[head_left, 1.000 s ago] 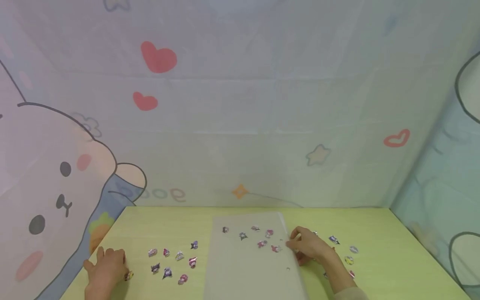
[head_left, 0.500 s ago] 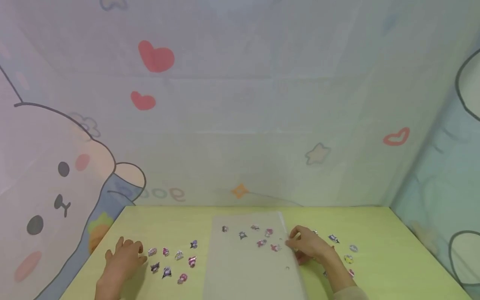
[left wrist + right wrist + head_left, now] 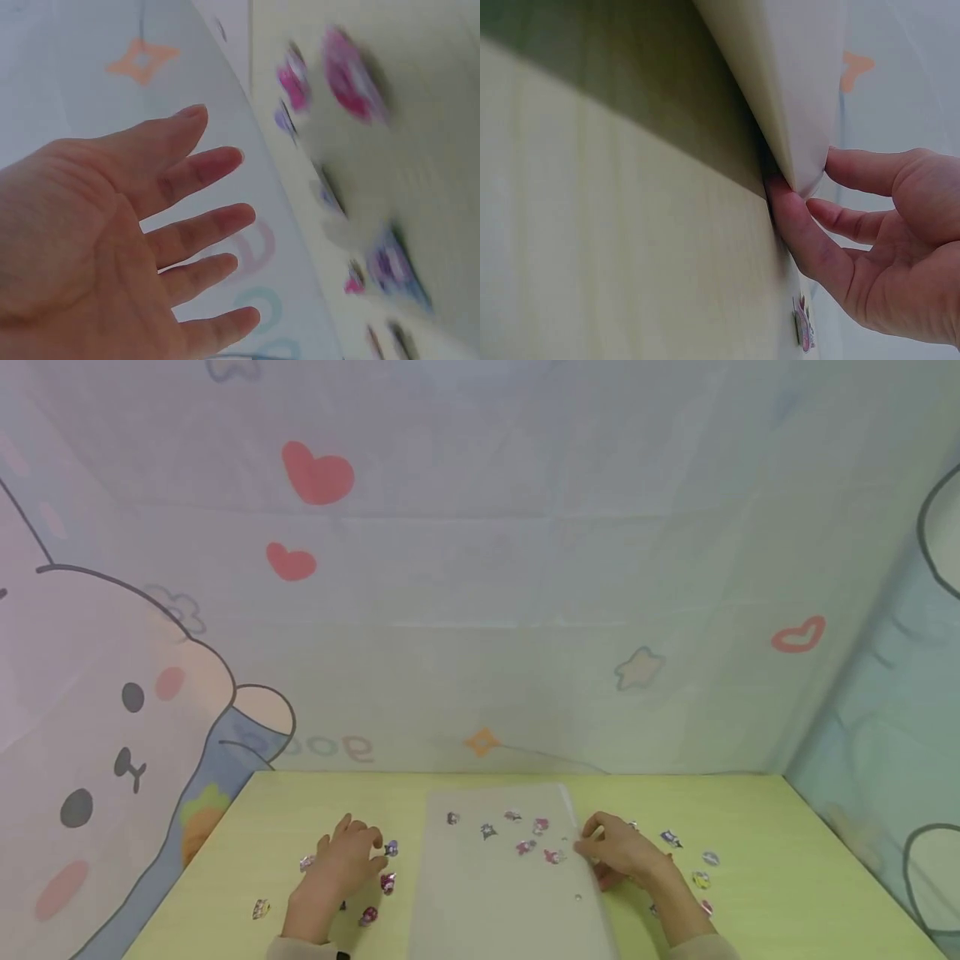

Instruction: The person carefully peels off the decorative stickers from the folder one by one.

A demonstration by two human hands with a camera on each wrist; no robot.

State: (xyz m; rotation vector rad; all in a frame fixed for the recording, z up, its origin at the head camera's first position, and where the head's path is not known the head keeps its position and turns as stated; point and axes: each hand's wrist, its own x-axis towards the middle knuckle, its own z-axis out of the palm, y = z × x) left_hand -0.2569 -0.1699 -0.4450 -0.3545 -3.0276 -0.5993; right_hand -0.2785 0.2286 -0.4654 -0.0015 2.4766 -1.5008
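My left hand [image 3: 341,868] hovers over the left part of the table, above small shiny cartoon-figure pieces, some hidden beneath it. Its fingers are spread and hold nothing, as the left wrist view shows. Nearby lie a pink piece [image 3: 387,882], a dark pink piece [image 3: 368,916] and a purple-blue piece [image 3: 392,848]. A pale white sheet [image 3: 502,910] lies mid-table, bearing several small figures [image 3: 526,847] on its upper part. At the sheet's right edge, my right hand [image 3: 618,852] pinches the white sheet [image 3: 802,82] between thumb and finger, its edge curving up off the table.
A yellowish piece [image 3: 261,908] sits alone at the far left. Right of the right hand are several more, among them a yellow one [image 3: 701,879] and a purple one [image 3: 671,838]. A printed cloth [image 3: 480,568] hangs behind the yellow-green table [image 3: 787,877].
My left hand has moved right from beside the yellowish piece at the far left to above the cluster of pieces near the sheet. The right hand keeps its hold on the sheet's edge.
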